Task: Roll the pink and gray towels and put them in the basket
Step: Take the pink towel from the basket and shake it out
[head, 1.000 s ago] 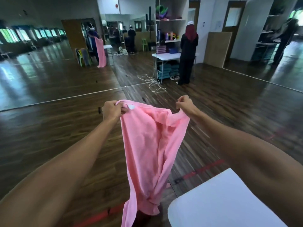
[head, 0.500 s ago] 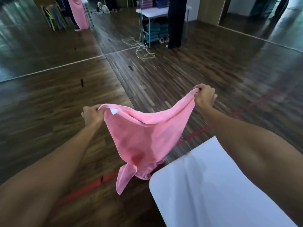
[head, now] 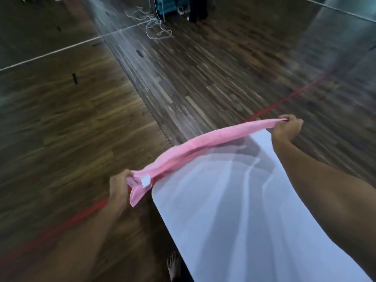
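The pink towel [head: 205, 144] is stretched into a long band above the far end of the white table [head: 234, 220]. My left hand [head: 120, 185] grips its left corner, where a white label shows, just off the table's left edge. My right hand [head: 288, 128] grips the other corner beyond the table's far right corner. The towel casts a shadow on the tabletop. No gray towel and no basket are in view.
Dark wooden floor surrounds the table, crossed by a red tape line [head: 284, 99]. A tangle of white cord [head: 154, 25] lies on the floor far ahead, near a shelf leg and someone's dark trousers. My bare foot [head: 173, 267] shows beside the table's left edge.
My hands have spread farther apart and lowered, pulling the hanging towel taut and level over the table. The view has tipped down toward the table.
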`<action>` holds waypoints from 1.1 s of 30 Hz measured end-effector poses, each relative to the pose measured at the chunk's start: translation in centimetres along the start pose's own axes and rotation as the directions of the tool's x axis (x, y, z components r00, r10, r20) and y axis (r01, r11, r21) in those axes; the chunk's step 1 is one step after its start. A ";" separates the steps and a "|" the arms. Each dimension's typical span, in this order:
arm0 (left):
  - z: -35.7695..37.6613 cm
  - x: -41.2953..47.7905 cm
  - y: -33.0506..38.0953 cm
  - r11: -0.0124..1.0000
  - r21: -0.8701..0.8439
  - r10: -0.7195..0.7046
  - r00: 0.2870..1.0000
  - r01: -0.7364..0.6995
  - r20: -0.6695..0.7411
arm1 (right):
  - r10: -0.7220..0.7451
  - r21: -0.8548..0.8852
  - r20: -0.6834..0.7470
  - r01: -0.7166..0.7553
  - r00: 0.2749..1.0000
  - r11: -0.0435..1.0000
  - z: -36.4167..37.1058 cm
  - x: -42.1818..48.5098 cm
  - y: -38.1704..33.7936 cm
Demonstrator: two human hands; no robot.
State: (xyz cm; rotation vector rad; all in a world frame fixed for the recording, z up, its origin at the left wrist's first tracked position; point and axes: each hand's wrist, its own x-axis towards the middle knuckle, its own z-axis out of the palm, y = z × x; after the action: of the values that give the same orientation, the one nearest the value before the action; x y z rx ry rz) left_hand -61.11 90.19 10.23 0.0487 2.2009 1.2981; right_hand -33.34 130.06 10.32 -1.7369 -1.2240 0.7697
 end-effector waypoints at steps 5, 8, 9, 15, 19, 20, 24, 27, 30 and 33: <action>4.4 -3.0 -5.2 0.958 0.286 -0.046 0.977 -0.016 0.208 | 0.006 -0.315 0.110 0.029 0.994 0.949 -6.5 -0.1 7.6; 7.0 -4.5 -6.8 0.838 0.478 0.020 0.891 -0.262 0.454 | -0.007 -0.525 0.261 0.148 0.965 0.838 -8.8 -1.0 12.0; 7.6 -4.5 -7.6 0.771 0.536 0.024 0.856 -0.345 0.517 | 0.002 -0.609 0.297 0.187 0.955 0.771 -9.3 -1.1 13.4; 10.1 -5.5 -10.3 0.619 0.622 0.115 0.839 -0.479 0.531 | -0.130 -0.749 0.583 0.593 0.802 0.296 -9.6 -1.2 17.5; 11.0 -6.1 -10.5 0.538 0.649 0.194 0.828 -0.539 0.526 | -0.113 -0.747 0.624 0.633 0.773 0.206 -9.1 -0.1 16.3; 11.3 -6.1 -10.4 0.525 0.667 0.197 0.838 -0.529 0.509 | -0.082 -0.765 0.610 0.612 0.788 0.198 -8.8 0.1 15.7; 12.0 -5.5 -10.8 0.296 0.792 0.202 0.846 -0.534 0.494 | -0.020 -0.784 0.606 0.601 0.796 0.158 -6.7 0.4 14.3; 12.6 -5.1 -10.9 0.091 0.826 0.360 0.792 -0.556 0.493 | -0.106 -0.744 0.638 0.646 0.763 0.172 -5.1 0.4 13.9; 13.1 -4.4 -10.8 -0.114 0.781 0.481 0.654 -0.614 0.584 | -0.219 -0.563 0.780 0.810 0.586 0.161 -3.1 0.8 13.5; 13.2 -2.9 -10.8 -0.212 0.662 0.403 0.553 -0.719 0.729 | -0.199 -0.283 0.928 0.944 0.314 0.168 -1.5 0.8 13.9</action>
State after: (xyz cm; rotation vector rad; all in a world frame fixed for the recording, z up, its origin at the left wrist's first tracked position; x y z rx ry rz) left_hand -49.49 94.09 -1.96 1.9222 2.3468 -0.2792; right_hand -25.98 128.18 -1.46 -1.0990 -3.1686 0.1882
